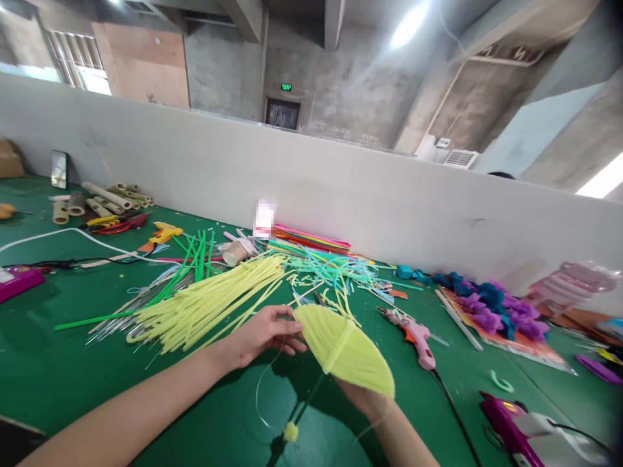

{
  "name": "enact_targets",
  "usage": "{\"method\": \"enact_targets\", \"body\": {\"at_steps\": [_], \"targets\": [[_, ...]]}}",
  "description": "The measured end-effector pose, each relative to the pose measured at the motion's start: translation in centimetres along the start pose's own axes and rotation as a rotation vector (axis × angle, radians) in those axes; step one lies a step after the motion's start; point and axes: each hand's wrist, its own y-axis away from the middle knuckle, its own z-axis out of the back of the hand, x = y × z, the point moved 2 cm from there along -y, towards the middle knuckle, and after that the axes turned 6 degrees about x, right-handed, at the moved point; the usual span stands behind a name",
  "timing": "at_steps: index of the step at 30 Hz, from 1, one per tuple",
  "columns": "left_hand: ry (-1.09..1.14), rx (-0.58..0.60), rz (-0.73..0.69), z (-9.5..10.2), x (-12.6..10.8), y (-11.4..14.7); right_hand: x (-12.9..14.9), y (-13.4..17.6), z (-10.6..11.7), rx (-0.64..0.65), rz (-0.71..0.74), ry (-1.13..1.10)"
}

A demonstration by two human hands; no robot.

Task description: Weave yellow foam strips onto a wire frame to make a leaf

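A yellow piece made of fuzzy pipe cleaners (363, 353), two fan-like halves joined along a raised middle strip, is held tilted above the table. My left hand (270, 334) is closed at its left tip, thumb and index finger against the edge. Behind and under it, my right hand (367, 397) supports the piece, its fingers mostly hidden. A thin clear thread (257, 395) curves down from near my left fingers. Below the piece, a small yellow pom-pom-like ball (291, 432) shows at the end of a thin dark stem.
Yellow pipe cleaners (209, 301) lie in a bundle ahead. A pink glue gun (416, 338) is to the right, a yellow one (166, 233) back left. Purple and teal fuzzy shapes (496, 301), a magenta power strip (509, 428) and bamboo tubes (114, 198) surround them. A white partition (316, 168) stands behind.
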Motion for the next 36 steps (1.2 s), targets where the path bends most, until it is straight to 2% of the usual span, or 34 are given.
{"method": "enact_targets", "body": {"at_steps": [3,5,7,10,13,15,19,23,27,36], "targets": [[0.050,-0.124,-0.121,0.9,-0.3,-0.2,0.4,-0.7,0.7,-0.125,-0.100,-0.125],[0.085,-0.213,-0.188,1.3,-0.4,-0.3,1.0,-1.0,0.7,-0.152,-0.159,-0.167],[0.109,-0.274,-0.221,1.4,-0.5,-0.4,1.6,-1.1,0.4,-0.161,-0.133,-0.163],[0.129,-0.317,-0.235,1.3,-0.5,-0.4,1.5,-0.9,0.0,-0.131,-0.067,-0.010],[0.094,-0.283,-0.201,1.4,-0.9,-0.4,0.7,-0.7,-0.1,-0.109,-0.073,0.175],[0.046,-0.241,-0.154,1.6,-1.2,-0.4,0.4,-0.6,-0.2,-0.104,-0.079,0.216],[-0.062,-0.220,-0.099,2.0,-1.6,0.0,0.5,-0.5,-0.5,-0.077,-0.092,0.231],[-0.126,-0.144,-0.059,1.9,-1.6,0.2,0.5,-0.4,-0.6,-0.055,-0.129,0.220],[-0.126,-0.132,-0.085,2.0,-1.4,0.1,0.4,-0.7,-0.1,-0.098,-0.130,0.177],[-0.133,-0.053,-0.091,1.6,-2.0,0.5,0.5,-0.7,0.0,-0.074,-0.136,0.217]]}}
